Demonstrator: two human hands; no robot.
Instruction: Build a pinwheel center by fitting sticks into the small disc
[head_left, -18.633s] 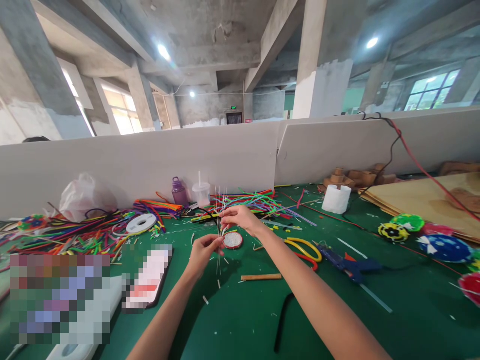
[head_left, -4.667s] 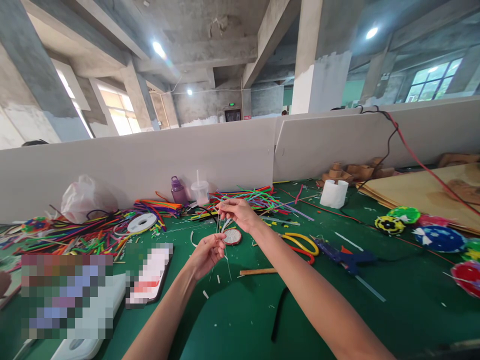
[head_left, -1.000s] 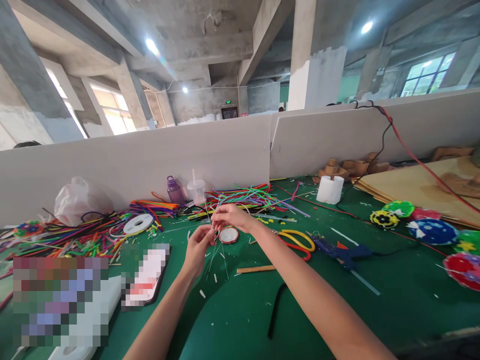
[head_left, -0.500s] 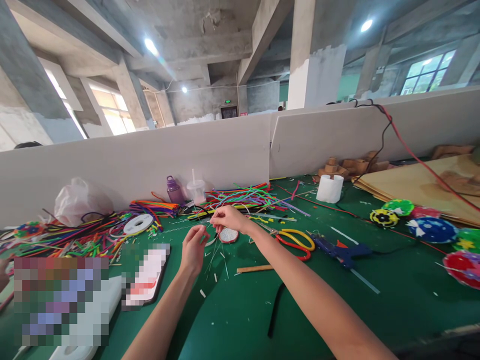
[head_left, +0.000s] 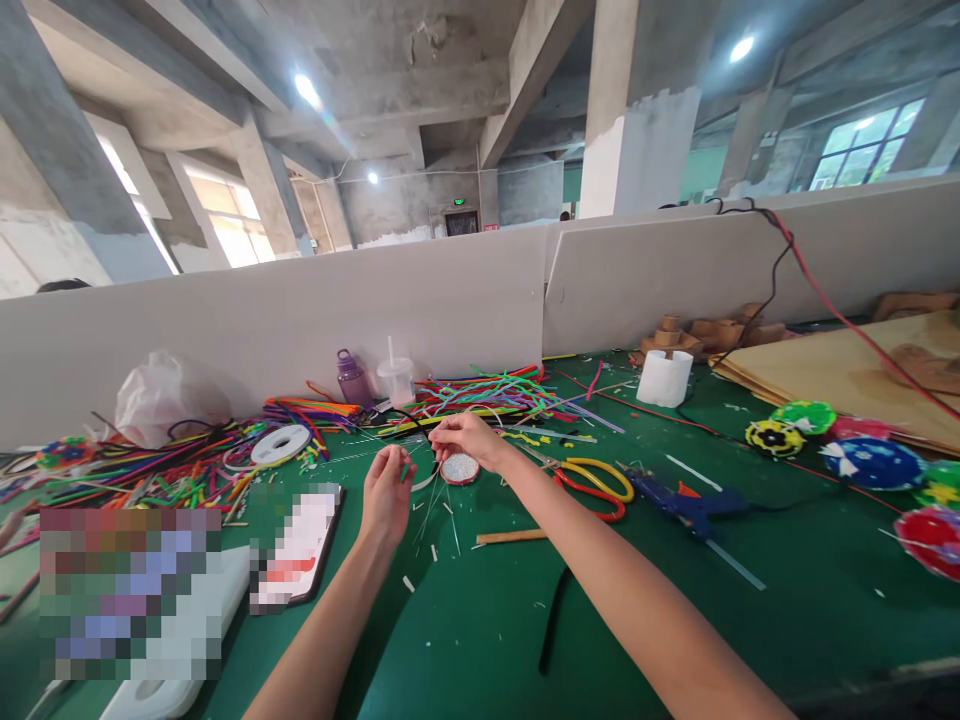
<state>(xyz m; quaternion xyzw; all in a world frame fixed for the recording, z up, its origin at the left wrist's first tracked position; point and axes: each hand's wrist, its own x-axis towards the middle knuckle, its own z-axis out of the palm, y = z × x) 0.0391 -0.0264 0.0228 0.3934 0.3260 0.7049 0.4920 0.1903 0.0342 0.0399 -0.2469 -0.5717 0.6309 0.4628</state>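
Head: pinches fine strands [head_left: 455, 530] in right hand [head_left: 474, 442], lower ends loose, splayed; closes left hand [head_left: 385, 500] fingertips, any contents unclear.

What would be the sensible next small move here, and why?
I'd probably bring the left hand in to steady the thin strands just below the right hand. Their lower ends splay out over the green table, and the left hand is apart from that bundle. Whether its fingertips pinch a strand is too fine to tell.
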